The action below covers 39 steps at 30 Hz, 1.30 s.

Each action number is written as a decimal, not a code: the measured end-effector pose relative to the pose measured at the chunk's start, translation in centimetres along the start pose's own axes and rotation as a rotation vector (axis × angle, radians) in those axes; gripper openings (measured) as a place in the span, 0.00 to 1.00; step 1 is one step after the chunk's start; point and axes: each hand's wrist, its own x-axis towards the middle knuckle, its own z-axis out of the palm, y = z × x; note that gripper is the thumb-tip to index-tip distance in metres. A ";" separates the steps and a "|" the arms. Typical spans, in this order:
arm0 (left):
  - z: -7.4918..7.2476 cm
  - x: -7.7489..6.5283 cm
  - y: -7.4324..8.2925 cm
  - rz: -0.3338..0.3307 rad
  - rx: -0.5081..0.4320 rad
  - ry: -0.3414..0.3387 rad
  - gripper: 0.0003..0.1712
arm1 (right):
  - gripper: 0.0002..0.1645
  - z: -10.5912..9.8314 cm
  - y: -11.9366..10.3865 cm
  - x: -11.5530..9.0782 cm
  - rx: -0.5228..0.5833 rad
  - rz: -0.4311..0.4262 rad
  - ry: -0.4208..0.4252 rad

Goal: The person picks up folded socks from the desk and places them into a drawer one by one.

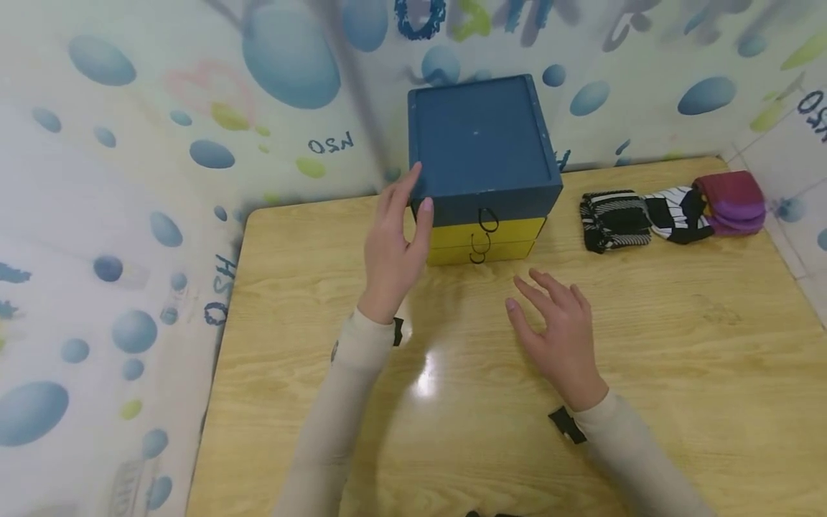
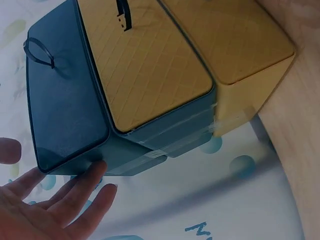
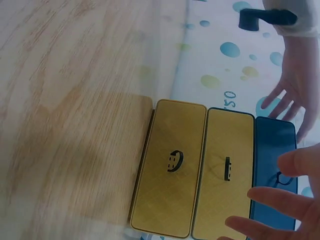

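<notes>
A small drawer box stands against the wall, with a blue top (image 1: pixel 481 140), a blue upper drawer (image 2: pixel 65 95) and two yellow drawers (image 3: pixel 227 165) beneath it. Each drawer front carries a black loop handle (image 1: pixel 488 220). My left hand (image 1: pixel 395 248) is at the box's left front corner with its fingers extended; in the left wrist view the fingertips lie against or very near the blue side, and contact is hard to tell. Over the table in front of the box, my right hand (image 1: pixel 561 330) hovers with spread, loosely bent fingers and nothing in them.
Folded cloth items sit in a row at the table's back right: a black-and-grey patterned one (image 1: pixel 615 221), a black-and-white striped one (image 1: pixel 678 214) and a maroon and purple one (image 1: pixel 733 201). The wooden table (image 1: pixel 297 287) meets a bubble-patterned wall (image 1: pixel 155 179) at the left and back.
</notes>
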 end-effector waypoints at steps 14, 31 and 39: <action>-0.5 1.0 -0.1 -0.034 0.047 0.009 0.21 | 0.20 0.0 -1.1 1.4 0.033 -0.074 0.087; -0.7 1.5 -0.4 -0.054 0.004 0.021 0.19 | 0.19 0.7 -4.1 6.5 0.057 -0.185 0.265; -1.0 1.7 -0.1 -0.096 0.011 -0.030 0.20 | 0.16 1.2 -4.1 7.9 -0.014 -0.155 0.239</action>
